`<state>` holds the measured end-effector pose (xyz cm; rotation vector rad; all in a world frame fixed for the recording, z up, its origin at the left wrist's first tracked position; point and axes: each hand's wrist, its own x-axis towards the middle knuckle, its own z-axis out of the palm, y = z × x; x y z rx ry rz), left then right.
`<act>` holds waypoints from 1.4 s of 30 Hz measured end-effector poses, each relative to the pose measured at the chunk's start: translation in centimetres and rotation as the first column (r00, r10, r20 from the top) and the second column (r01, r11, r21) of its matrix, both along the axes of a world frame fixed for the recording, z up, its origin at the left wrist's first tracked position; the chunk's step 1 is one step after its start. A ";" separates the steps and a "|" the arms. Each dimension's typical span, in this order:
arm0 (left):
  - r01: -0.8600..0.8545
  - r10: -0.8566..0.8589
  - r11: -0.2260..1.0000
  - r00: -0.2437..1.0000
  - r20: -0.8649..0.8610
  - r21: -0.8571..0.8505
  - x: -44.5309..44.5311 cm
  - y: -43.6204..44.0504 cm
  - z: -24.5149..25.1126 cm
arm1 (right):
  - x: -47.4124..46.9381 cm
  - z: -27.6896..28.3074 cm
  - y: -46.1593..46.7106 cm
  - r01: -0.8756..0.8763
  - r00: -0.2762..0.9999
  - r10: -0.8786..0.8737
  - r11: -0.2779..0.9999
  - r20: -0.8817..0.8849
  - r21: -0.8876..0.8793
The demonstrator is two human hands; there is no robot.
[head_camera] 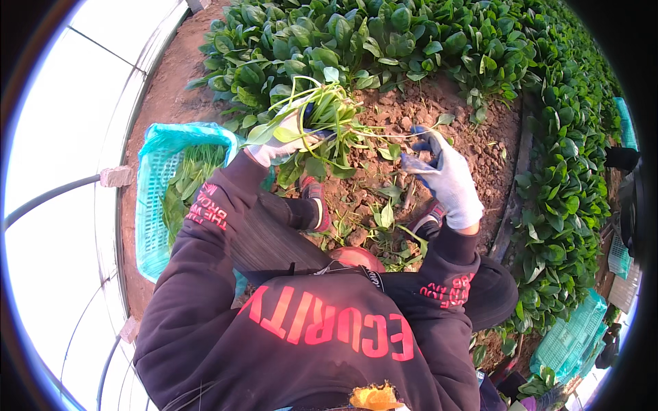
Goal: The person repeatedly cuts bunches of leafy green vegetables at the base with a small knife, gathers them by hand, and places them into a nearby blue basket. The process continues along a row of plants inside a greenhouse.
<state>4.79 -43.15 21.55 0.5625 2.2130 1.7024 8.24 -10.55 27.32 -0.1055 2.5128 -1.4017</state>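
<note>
My left hand [288, 134], in a white knit glove with dark blue coating, grips a bunch of spinach [329, 110]. The stems and roots point right, and leaves hang below the hand. My right hand [437, 167], gloved alike, is apart from the bunch, with its thumb and fingers spread. One thin pale stem [378, 135] stretches from the bunch towards my right fingertips; whether they touch it I cannot tell. Left of my knee stands a turquoise plastic crate [154, 205] lined with thin plastic film, holding cut spinach [193, 180].
Growing spinach [360, 36] borders the bare, clumpy soil [478, 138] ahead and right. Loose leaves [385, 216] lie around my shoes [314, 203]. A greenhouse film wall [67, 128] rises at left. Another turquoise crate [568, 329] is at lower right; a person's dark-clothed part [632, 205] shows at the right rim.
</note>
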 end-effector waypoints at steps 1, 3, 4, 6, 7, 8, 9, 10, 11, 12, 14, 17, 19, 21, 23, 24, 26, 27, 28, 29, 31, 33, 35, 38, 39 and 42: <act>-0.039 -0.022 0.957 0.979 -0.205 -0.289 0.1 0.4 0.8 | 0.0 -0.9 -1.5 -0.032 0.980 0.036 0.999 -0.195 0.027; -0.064 -0.003 0.962 0.969 -0.246 -0.264 -0.6 -0.2 -1.2 | -0.6 -1.2 -4.7 -0.060 0.959 0.028 0.993 -0.281 -0.105; -0.055 0.022 0.980 0.985 -0.170 -0.190 -0.4 0.6 -0.5 | -1.1 -2.8 -5.6 -0.110 0.909 0.044 0.985 -0.413 -0.136; -0.074 0.067 0.987 0.996 -0.055 -0.142 0.1 1.4 1.1 | -1.5 -3.5 -6.5 -0.062 0.843 -0.002 0.993 -0.538 -0.100; -0.094 0.089 0.991 0.994 -0.056 -0.097 0.4 1.4 1.0 | -0.8 -2.2 -6.8 0.017 0.862 -0.052 0.997 -0.505 -0.074; -0.113 0.110 0.992 0.992 -0.056 -0.052 0.6 1.3 0.9 | -0.3 -2.3 -6.8 0.144 0.876 -0.157 0.988 -0.456 -0.063; -0.129 0.128 0.992 0.990 -0.058 -0.004 0.7 1.3 0.9 | -0.1 -2.3 -6.6 0.270 0.873 -0.263 0.962 -0.410 -0.041; -0.163 0.161 0.986 0.986 0.046 0.038 0.7 1.3 1.0 | 0.0 -3.4 -6.4 0.303 0.868 -0.354 0.933 -0.348 -0.193; -0.170 0.148 0.970 0.980 0.132 0.174 0.2 1.6 1.1 | 0.2 -3.9 -6.7 0.244 0.887 -0.281 0.959 -0.366 -0.144; -0.204 0.152 0.949 0.964 0.219 0.239 0.0 1.4 0.7 | 0.5 -4.1 -7.2 0.186 0.900 -0.207 0.978 -0.383 -0.092; -0.184 0.135 0.957 0.968 0.213 0.225 0.0 1.6 0.4 | 0.6 -5.5 -8.6 0.077 0.841 -0.110 0.993 -0.530 -0.085; -0.108 0.086 0.982 0.986 -0.146 -0.152 -0.1 2.4 1.2 | -0.5 -7.2 -9.6 0.053 0.809 -0.033 0.998 -0.587 0.016; -0.140 0.132 0.989 0.983 -0.130 -0.051 0.6 1.8 0.2 | -0.4 -6.2 -8.3 -0.008 0.872 -0.032 0.997 -0.488 -0.080; -0.121 0.105 0.983 0.987 0.122 0.138 0.3 1.6 -0.2 | -0.2 -5.6 -6.1 0.053 0.907 -0.165 0.957 -0.386 -0.285; -0.186 0.024 0.867 0.942 0.334 0.462 -0.1 0.4 -1.7 | 0.4 -4.3 -4.0 0.179 0.980 -0.198 0.867 0.009 -0.466; -0.282 -0.051 0.731 0.885 0.462 0.621 -0.1 0.2 -2.1 | 0.3 -4.8 -3.0 0.136 0.988 -0.078 0.848 0.132 -0.512; -0.345 -0.008 0.628 0.893 0.450 0.697 -0.5 -0.2 -4.1 | 0.9 -4.8 -4.4 -0.053 0.998 0.055 0.904 -0.007 -0.424; -0.375 0.013 0.574 0.893 0.450 0.728 -0.6 -0.3 -4.9 | 1.2 -5.2 -5.7 -0.125 0.989 0.089 0.929 -0.118 -0.349; -0.289 0.148 0.780 0.947 0.286 0.554 -0.4 0.4 -3.8 | 1.5 -4.7 -7.1 -0.029 0.995 0.071 0.858 0.063 -0.513; -0.259 0.245 0.914 0.966 0.084 0.312 -0.1 1.1 -2.7 | 1.8 -3.7 -8.2 0.143 0.957 0.025 0.826 0.288 -0.545; -0.359 0.263 0.925 0.839 -0.476 -0.122 0.2 1.6 -2.9 | 1.4 -5.0 -10.8 0.140 0.990 -0.114 0.860 0.084 -0.491; -0.438 0.181 0.866 0.724 -0.665 -0.241 -0.1 1.4 -2.4 | 0.8 -5.8 -12.4 0.186 0.982 -0.164 0.841 0.089 -0.508; -0.563 0.071 0.804 0.415 -0.907 -0.194 -0.8 1.0 -3.6 | 0.3 -6.4 -13.1 0.206 0.977 -0.199 0.827 0.071 -0.523; -0.491 0.072 0.840 0.522 -0.850 -0.230 -0.5 3.4 0.0 | 0.1 -6.2 -11.8 0.281 0.958 -0.165 0.701 0.235 -0.655; -0.464 0.051 0.855 0.519 -0.853 -0.231 -0.6 3.5 1.0 | 0.3 -5.9 -11.0 0.295 0.948 -0.108 0.649 0.298 -0.701; -0.532 -0.040 0.769 0.513 -0.857 -0.354 -0.9 2.1 0.2 | 0.9 -2.5 -5.9 -0.071 0.797 0.513 0.604 0.318 -0.794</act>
